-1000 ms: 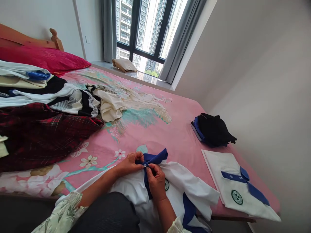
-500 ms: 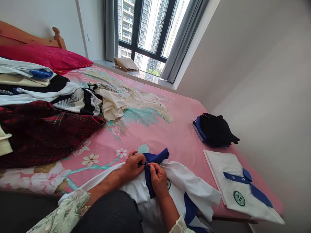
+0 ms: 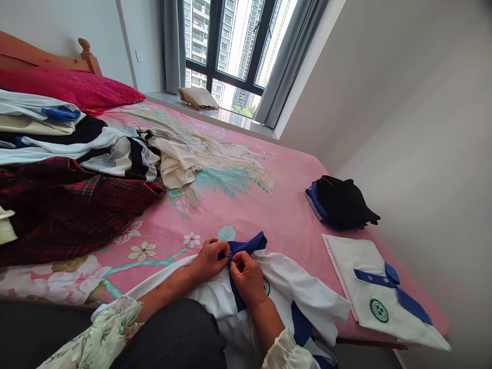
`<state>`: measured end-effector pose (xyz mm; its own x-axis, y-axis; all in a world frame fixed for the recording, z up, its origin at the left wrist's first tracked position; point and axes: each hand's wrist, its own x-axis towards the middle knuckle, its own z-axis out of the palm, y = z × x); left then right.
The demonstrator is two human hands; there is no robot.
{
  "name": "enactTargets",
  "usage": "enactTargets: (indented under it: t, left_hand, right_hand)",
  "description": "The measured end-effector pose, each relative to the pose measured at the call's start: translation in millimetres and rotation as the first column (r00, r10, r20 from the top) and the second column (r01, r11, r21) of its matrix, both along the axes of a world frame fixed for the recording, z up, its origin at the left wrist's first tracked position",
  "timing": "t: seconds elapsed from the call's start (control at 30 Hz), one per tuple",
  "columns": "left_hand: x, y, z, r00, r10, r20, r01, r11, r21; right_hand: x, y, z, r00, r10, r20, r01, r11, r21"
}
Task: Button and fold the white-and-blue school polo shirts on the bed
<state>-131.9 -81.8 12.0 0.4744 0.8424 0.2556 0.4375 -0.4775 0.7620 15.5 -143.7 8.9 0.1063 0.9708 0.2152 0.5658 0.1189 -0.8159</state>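
A white polo shirt [image 3: 292,292] with a blue collar [image 3: 249,245] and a round green badge lies spread at the near edge of the bed. My left hand [image 3: 208,260] pinches the blue placket just below the collar, fingers closed. My right hand [image 3: 246,277] meets it from the right, also pinched shut on the same blue strip, covering part of the badge. Both hands touch at the collar's base. My forearms wear floral sleeves.
A pink flowered bedsheet [image 3: 246,205] covers the bed. A heap of unfolded clothes [image 3: 77,184] fills the left side. A folded matching polo [image 3: 378,297] and a folded dark bundle [image 3: 340,202] lie at the right edge. A red pillow [image 3: 73,89] is at the headboard.
Both hands have stayed on the blue placket, with small finger movements. My right hand has shifted slightly up toward the collar.
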Motion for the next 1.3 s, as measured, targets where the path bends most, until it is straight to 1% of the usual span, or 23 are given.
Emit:
enactTargets:
  t: [0.1,0.23,0.3,0.4,0.5,0.57,0.77,0.87,0.97,1.07,1.13,1.2,1.3]
  left_hand:
    - [0.8,4.3,3.8,1.0,-0.001,0.005,0.001,0.999,-0.054]
    - [-1.3,10.4,7.4,0.998,-0.056,0.025,0.059,0.986,-0.154]
    - [-2.3,12.1,7.3,0.996,-0.076,0.04,0.083,0.976,-0.204]
    - [-2.1,13.1,4.9,0.995,-0.077,0.059,0.089,0.963,-0.254]
    - [-1.2,13.2,3.1,0.995,-0.073,0.064,0.088,0.957,-0.275]
    - [-1.4,12.7,4.5,0.995,-0.081,0.057,0.094,0.956,-0.277]
    - [-3.1,7.7,19.1,0.991,-0.132,0.02,0.132,0.959,-0.25]
    - [-1.8,7.9,21.1,0.992,-0.126,0.009,0.123,0.95,-0.289]
    - [0.1,12.1,16.8,0.993,-0.121,0.016,0.119,0.928,-0.352]
    - [1.2,16.9,11.0,0.993,-0.118,0.031,0.12,0.91,-0.397]
    - [1.1,18.7,8.2,0.993,-0.111,0.038,0.117,0.905,-0.41]
    - [0.1,19.1,6.4,0.993,-0.107,0.05,0.118,0.904,-0.41]
    - [-1.8,17.3,4.7,0.989,-0.12,0.084,0.144,0.907,-0.396]
  right_hand:
    - [-3.6,1.2,0.7,0.997,-0.036,0.073,0.036,0.999,0.009]
    - [-8.9,1.7,0.2,0.977,-0.099,0.189,0.098,0.995,0.012]
    - [-10.9,0.5,-1.1,0.968,-0.118,0.22,0.114,0.993,0.03]
    - [-12.8,-1.9,-4.0,0.959,-0.133,0.249,0.12,0.991,0.066]
    - [-14.0,-3.5,-6.9,0.949,-0.145,0.28,0.122,0.988,0.098]
    - [-14.4,-3.9,-9.3,0.941,-0.154,0.301,0.121,0.985,0.125]
    - [-13.4,-5.4,-19.5,0.927,-0.204,0.314,0.133,0.964,0.232]
    - [-12.5,-5.8,-22.0,0.923,-0.205,0.325,0.118,0.956,0.268]
    - [-12.6,-5.6,-21.7,0.918,-0.208,0.338,0.108,0.95,0.292]
    - [-14.1,-6.4,-19.5,0.928,-0.196,0.316,0.109,0.956,0.272]
    - [-15.2,-7.8,-16.7,0.95,-0.169,0.263,0.109,0.968,0.226]
    - [-15.6,-8.9,-12.7,0.976,-0.14,0.166,0.116,0.982,0.146]
    - [-13.1,-7.2,-5.4,0.993,-0.112,-0.027,0.111,0.994,-0.019]
